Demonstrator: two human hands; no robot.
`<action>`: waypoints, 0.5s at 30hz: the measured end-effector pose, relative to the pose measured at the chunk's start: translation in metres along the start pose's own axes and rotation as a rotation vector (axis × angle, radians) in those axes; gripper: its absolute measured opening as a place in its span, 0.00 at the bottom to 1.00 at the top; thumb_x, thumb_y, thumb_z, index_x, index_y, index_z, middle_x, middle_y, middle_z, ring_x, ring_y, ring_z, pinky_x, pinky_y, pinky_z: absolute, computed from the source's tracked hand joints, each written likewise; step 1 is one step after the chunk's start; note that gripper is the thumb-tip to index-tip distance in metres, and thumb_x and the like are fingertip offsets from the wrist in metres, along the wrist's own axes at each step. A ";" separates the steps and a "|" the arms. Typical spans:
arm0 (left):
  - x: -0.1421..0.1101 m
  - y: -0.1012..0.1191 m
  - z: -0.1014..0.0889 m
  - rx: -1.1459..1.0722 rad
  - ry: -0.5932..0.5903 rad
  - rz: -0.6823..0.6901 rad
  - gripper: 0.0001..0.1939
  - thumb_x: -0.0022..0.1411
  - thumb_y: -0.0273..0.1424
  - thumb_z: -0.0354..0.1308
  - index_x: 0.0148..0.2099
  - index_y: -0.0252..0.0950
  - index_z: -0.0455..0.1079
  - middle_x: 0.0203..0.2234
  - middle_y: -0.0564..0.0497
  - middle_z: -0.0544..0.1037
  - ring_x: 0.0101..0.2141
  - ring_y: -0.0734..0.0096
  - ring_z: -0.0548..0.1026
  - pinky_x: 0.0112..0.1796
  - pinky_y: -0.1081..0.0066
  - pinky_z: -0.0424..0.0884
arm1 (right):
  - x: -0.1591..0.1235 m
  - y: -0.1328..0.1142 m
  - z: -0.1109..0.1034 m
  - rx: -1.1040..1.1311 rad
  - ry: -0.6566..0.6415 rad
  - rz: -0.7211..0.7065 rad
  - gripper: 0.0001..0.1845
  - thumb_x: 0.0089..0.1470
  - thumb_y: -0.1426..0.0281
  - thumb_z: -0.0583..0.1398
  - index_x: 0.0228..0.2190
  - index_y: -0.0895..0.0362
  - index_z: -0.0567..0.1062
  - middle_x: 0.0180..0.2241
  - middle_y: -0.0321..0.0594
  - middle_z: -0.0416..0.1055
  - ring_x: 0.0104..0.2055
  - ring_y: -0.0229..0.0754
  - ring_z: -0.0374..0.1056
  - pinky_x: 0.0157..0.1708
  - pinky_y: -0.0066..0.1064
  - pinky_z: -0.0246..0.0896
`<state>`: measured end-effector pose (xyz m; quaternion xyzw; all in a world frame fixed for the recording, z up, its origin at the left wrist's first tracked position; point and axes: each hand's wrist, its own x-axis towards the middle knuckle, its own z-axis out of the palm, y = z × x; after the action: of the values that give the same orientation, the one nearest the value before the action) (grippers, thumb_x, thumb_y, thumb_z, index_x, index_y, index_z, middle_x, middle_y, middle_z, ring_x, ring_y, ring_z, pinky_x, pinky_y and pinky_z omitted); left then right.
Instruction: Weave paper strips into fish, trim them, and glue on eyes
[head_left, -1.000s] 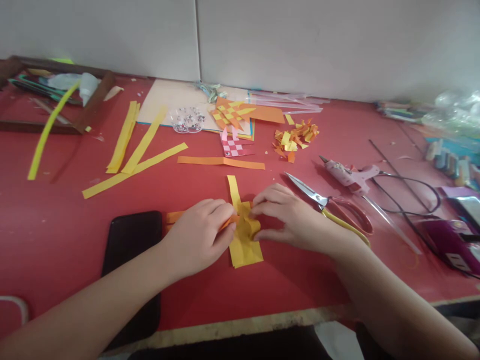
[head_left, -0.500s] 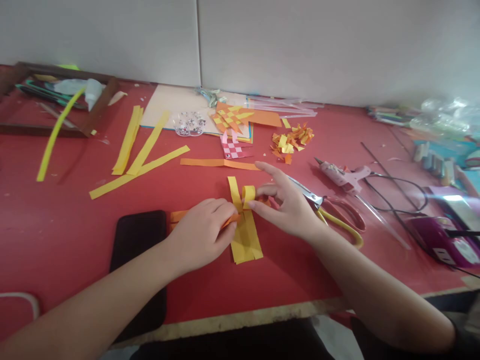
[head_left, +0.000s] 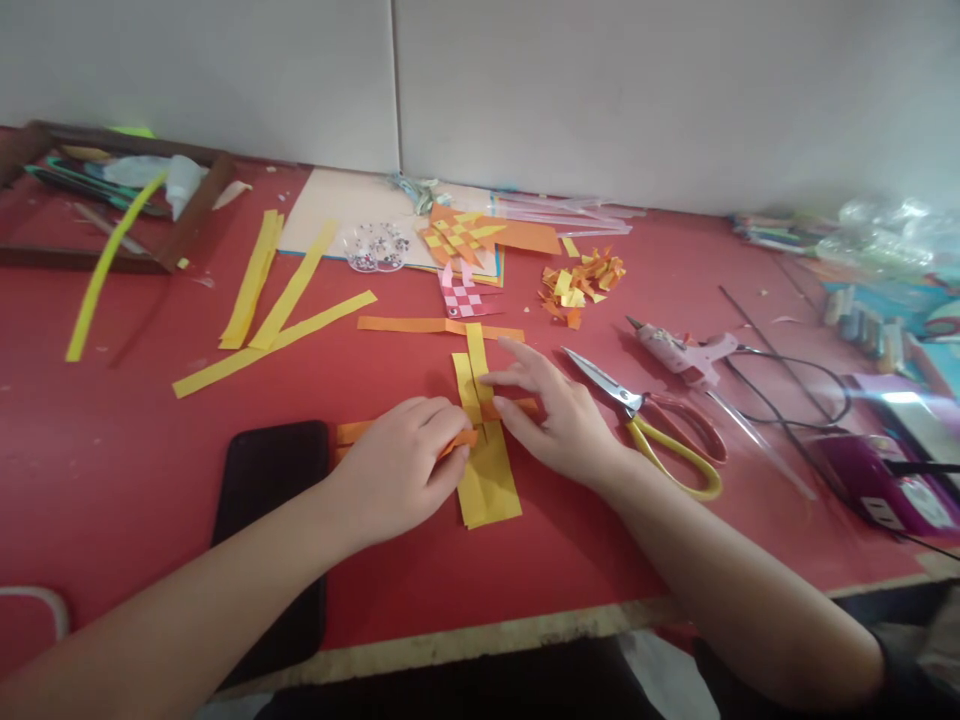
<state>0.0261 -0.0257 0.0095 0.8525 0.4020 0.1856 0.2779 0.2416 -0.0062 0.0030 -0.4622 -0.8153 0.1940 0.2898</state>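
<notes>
A bundle of yellow paper strips lies on the red table with an orange strip woven across it. My left hand is closed, pinching the orange strip where it crosses the yellow ones. My right hand lies with fingers stretched out, pressing the upper ends of the yellow strips flat. A second loose orange strip lies just beyond them.
A black phone lies under my left forearm. Yellow-handled scissors and a pink glue gun sit right of my right hand. Loose yellow strips, woven paper pieces, googly eyes and scraps lie further back.
My right hand lifted a yellow strip, curled it upward, then laid it flat pointing away from me. My left hand stayed pinched on the orange strip.
</notes>
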 end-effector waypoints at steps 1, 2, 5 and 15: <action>0.000 0.000 0.000 -0.018 0.002 -0.003 0.06 0.68 0.27 0.48 0.39 0.35 0.66 0.33 0.48 0.72 0.37 0.62 0.70 0.38 0.62 0.67 | 0.000 -0.001 0.000 -0.010 0.048 -0.009 0.28 0.59 0.73 0.57 0.59 0.51 0.61 0.43 0.38 0.80 0.49 0.45 0.74 0.47 0.39 0.71; 0.000 -0.001 -0.001 -0.037 0.006 -0.005 0.06 0.68 0.27 0.48 0.39 0.35 0.66 0.33 0.48 0.72 0.37 0.63 0.70 0.38 0.63 0.67 | 0.000 -0.002 -0.002 -0.022 0.106 -0.025 0.24 0.59 0.72 0.58 0.57 0.50 0.64 0.42 0.37 0.80 0.46 0.44 0.75 0.46 0.37 0.71; -0.001 -0.002 -0.002 -0.096 0.014 -0.023 0.05 0.67 0.27 0.49 0.38 0.35 0.65 0.31 0.50 0.71 0.36 0.65 0.69 0.37 0.65 0.66 | 0.001 0.004 -0.024 -0.117 0.255 -0.041 0.15 0.58 0.70 0.60 0.48 0.50 0.73 0.40 0.36 0.80 0.43 0.43 0.76 0.47 0.37 0.69; -0.001 -0.003 -0.007 -0.200 0.011 -0.029 0.06 0.58 0.24 0.49 0.29 0.38 0.56 0.25 0.54 0.63 0.28 0.70 0.62 0.30 0.67 0.60 | -0.016 0.111 -0.167 -0.699 -0.180 0.688 0.24 0.54 0.81 0.53 0.52 0.65 0.73 0.56 0.59 0.69 0.60 0.53 0.64 0.55 0.41 0.56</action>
<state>0.0201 -0.0225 0.0135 0.8136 0.3953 0.2255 0.3619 0.4284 0.0434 0.0602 -0.7555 -0.6535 0.0324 -0.0349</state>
